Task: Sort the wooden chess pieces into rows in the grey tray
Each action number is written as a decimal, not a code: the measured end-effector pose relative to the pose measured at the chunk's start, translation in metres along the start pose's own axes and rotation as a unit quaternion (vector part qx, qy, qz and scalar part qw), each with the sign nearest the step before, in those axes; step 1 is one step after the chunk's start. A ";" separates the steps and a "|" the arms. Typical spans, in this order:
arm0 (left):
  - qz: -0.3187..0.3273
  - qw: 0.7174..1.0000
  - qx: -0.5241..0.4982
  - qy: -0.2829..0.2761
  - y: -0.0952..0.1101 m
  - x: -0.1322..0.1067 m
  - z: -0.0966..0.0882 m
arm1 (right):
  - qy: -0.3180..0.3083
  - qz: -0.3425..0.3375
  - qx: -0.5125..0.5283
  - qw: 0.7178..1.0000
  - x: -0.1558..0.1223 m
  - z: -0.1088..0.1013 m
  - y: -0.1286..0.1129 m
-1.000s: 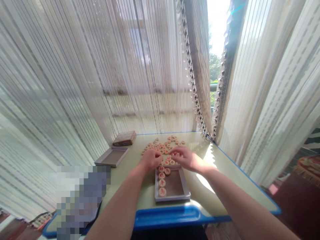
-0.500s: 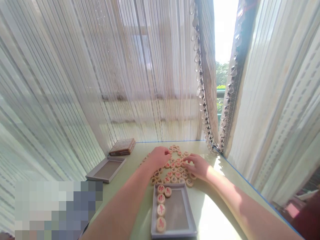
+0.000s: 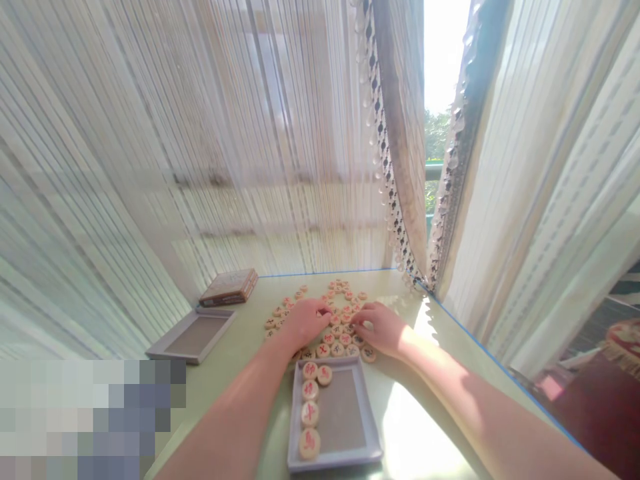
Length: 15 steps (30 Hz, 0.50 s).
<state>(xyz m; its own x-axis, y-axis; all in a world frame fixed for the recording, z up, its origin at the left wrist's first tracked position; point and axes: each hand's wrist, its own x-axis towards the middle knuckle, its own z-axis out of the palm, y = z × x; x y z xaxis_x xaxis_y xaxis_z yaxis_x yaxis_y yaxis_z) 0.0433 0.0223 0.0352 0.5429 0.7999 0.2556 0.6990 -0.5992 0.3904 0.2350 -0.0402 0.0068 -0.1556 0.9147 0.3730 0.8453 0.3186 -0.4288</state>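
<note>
Many round wooden Chinese chess pieces (image 3: 337,330) with red or black characters lie loosely on the pale green table. Among them, on the left, is my left hand (image 3: 306,321), palm down, its fingers curved and a gap showing by the thumb. My right hand (image 3: 383,327) reaches in from the other side. Its fingers are bent and apart, with the tips at pieces on the right of the spread. Nearest me, a shallow grey box tray (image 3: 371,427) holds a column of red-marked pieces (image 3: 310,415) along its left side and one more piece (image 3: 325,375) beside the top one.
Another shallow grey tray (image 3: 167,347) lies on the left, with a brown flat box (image 3: 229,287) behind it. Sheer striped curtains (image 3: 280,167) hang around the table's far side. Bright sunlight falls on the table (image 3: 425,440) at the right.
The view has shifted, so the table and trays appear further left and slightly higher. My right hand has moved a little inward over the pieces, and my left hand is lower among them.
</note>
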 end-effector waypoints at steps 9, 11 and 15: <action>0.031 1.000 0.002 0.004 0.006 -0.002 0.003 | -0.011 -0.031 -0.041 0.999 -0.002 -0.008 -0.002; 0.027 1.000 -0.003 0.009 0.006 -0.002 0.003 | -0.005 -0.018 -0.041 0.999 -0.001 -0.006 0.001; 0.029 0.999 -0.011 0.005 0.007 -0.002 0.004 | 0.003 0.071 -0.067 0.995 -0.001 -0.007 0.007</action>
<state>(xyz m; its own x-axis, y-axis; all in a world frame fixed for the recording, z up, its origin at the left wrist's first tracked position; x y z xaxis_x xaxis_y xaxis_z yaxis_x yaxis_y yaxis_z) 0.0488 0.0167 0.0342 0.5775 0.7640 0.2877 0.6555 -0.6440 0.3943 0.2450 -0.0404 0.0097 -0.0268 0.9465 0.3216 0.9193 0.1498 -0.3640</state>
